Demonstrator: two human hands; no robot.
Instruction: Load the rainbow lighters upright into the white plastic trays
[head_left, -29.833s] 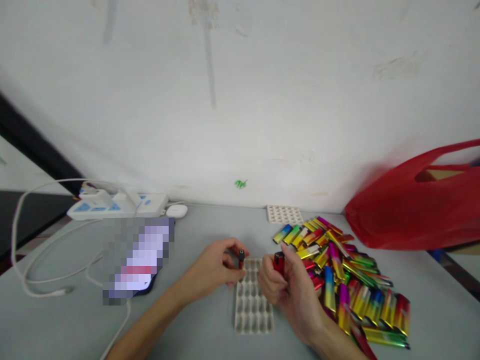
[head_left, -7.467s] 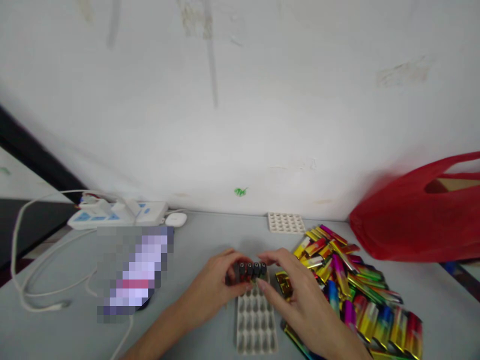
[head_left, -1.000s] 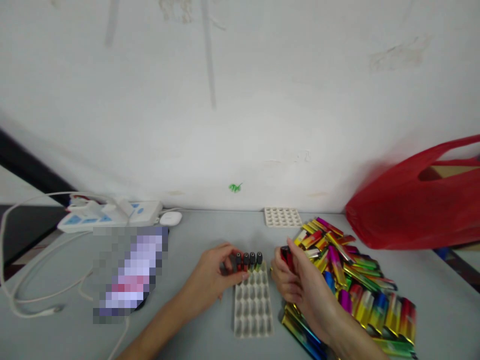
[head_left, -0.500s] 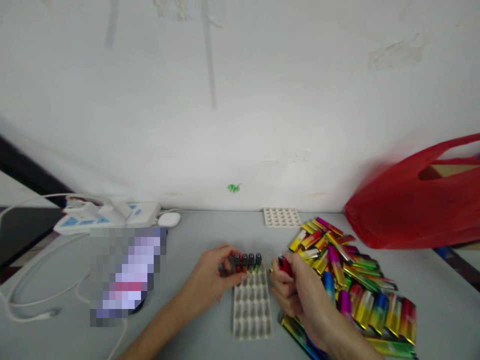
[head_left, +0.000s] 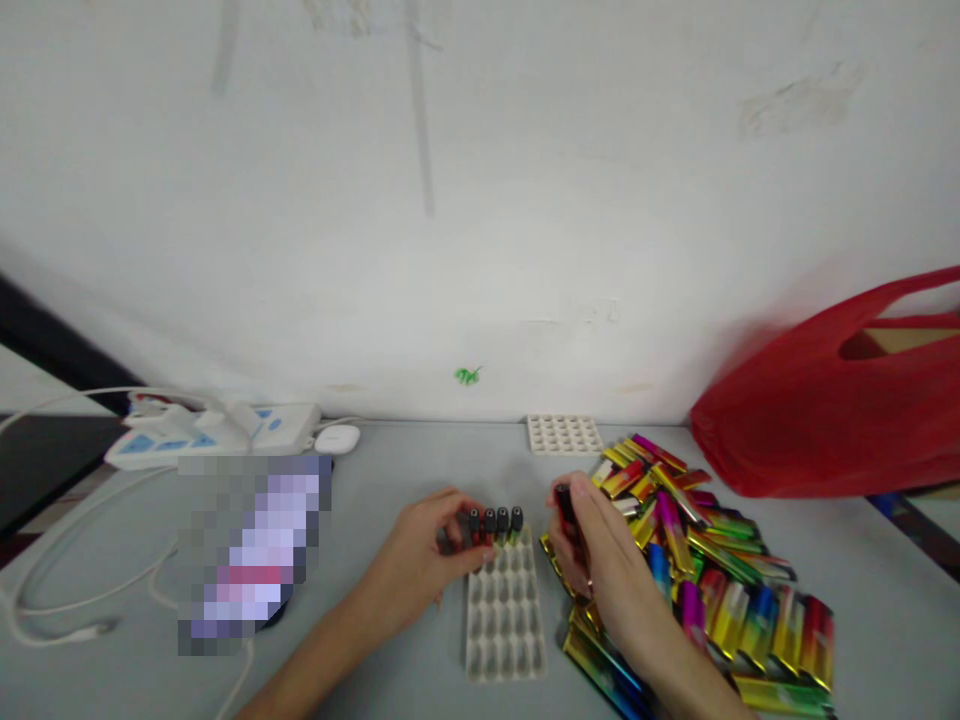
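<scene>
Several blue-and-gold lighters [head_left: 604, 662] are lying nearest, right of a pale gridded tray [head_left: 504, 630]. The right hand [head_left: 589, 540] is gripping a dark-topped lighter [head_left: 564, 496] beside the multicoloured pile [head_left: 739, 600]. The left hand [head_left: 439, 540] is pinching the leftmost of four black-topped lighters [head_left: 503, 519] standing in the tray's far row. Beyond, a second tray [head_left: 565, 434] is resting on the worktop [head_left: 427, 450].
</scene>
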